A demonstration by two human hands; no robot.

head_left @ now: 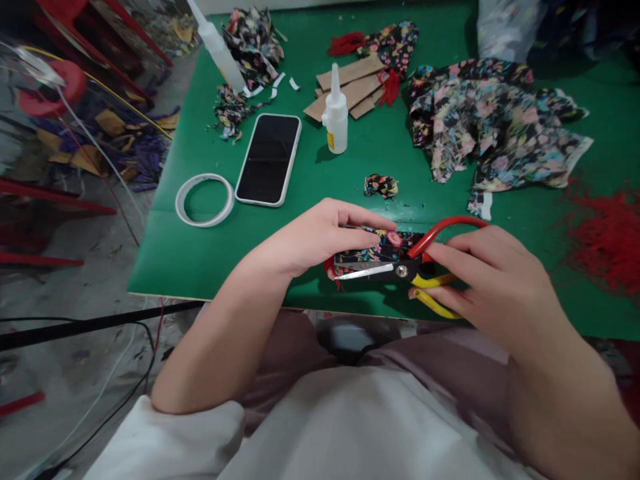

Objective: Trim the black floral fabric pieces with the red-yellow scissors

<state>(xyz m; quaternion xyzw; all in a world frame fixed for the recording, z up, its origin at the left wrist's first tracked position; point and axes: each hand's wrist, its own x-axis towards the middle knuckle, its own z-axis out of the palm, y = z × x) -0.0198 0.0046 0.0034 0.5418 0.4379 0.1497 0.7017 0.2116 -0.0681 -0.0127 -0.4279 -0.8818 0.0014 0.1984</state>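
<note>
The left hand (320, 233), gripping the cloth (395, 239) perhaps underneath too, should stay clear of the scissors (402, 271) the right hand (500, 280) grips.

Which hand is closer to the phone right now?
Left. The left hand, holding the floral piece, is just below and right of the phone in the picture; the right hand, holding the scissors, is much farther right.

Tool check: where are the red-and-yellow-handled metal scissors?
Head view, right of centre: the scissors are in the right hand, blades pointing left along black floral fabric.
</note>
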